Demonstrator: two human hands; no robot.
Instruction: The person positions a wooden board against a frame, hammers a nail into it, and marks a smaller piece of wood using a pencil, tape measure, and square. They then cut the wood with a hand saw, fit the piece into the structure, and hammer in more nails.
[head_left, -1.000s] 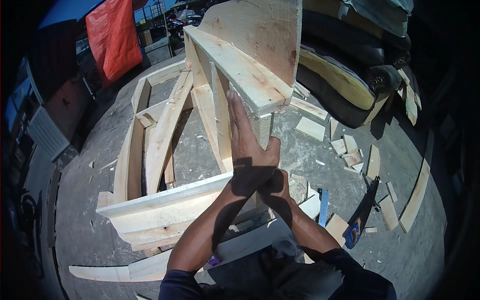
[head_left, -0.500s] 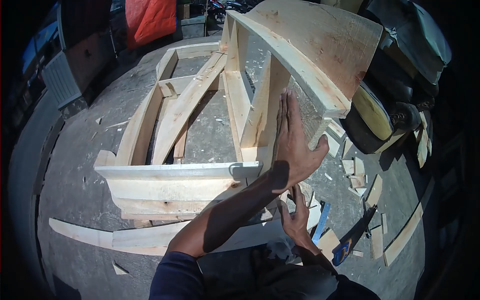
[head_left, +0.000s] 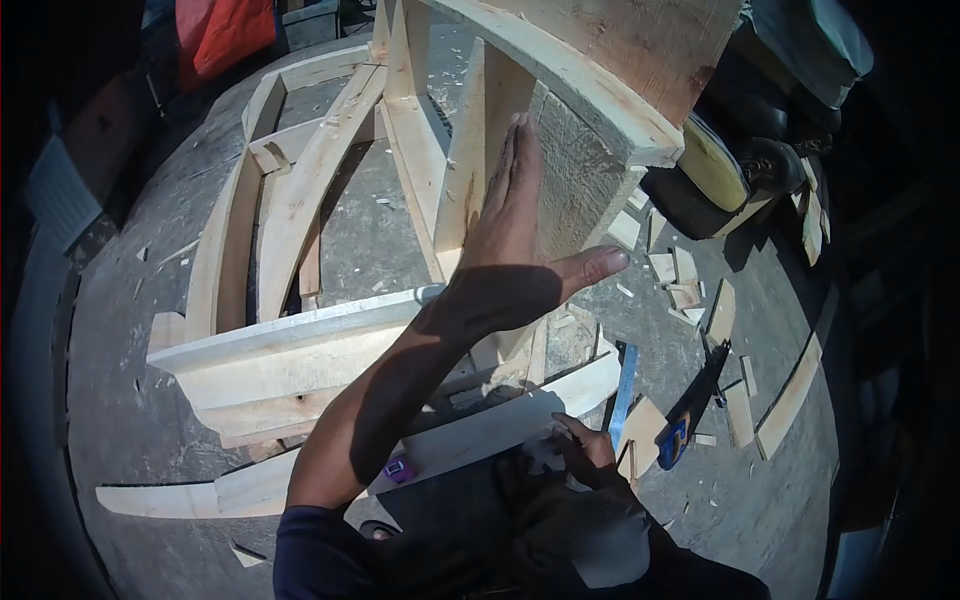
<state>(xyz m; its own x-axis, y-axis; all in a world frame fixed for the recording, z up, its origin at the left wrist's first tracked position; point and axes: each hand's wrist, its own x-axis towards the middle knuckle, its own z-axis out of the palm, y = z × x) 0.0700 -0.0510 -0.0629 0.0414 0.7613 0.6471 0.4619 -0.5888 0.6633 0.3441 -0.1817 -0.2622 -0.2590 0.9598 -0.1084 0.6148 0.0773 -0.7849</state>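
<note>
My left hand is open, its fingers stretched upward along the side of an upright wooden support and its thumb spread to the right. Above it is the curved edge board of the raised wooden frame. Low down, close to my body, my right hand has bent fingers beside a whitish, see-through crumpled thing. What those fingers grip is too small to tell. A long pale board lies just beyond my right hand, with a purple object at its left part.
A blue-handled saw and a metal ruler lie on the concrete at the right, among wood offcuts. The low wooden framework spreads to the left. A worn padded seat and a shoe stand at the upper right.
The view has shifted, so the frame sits further left and higher. My right hand has drawn back from beside my left wrist towards my lap, its fingers now bent. My left hand stays against the frame.
</note>
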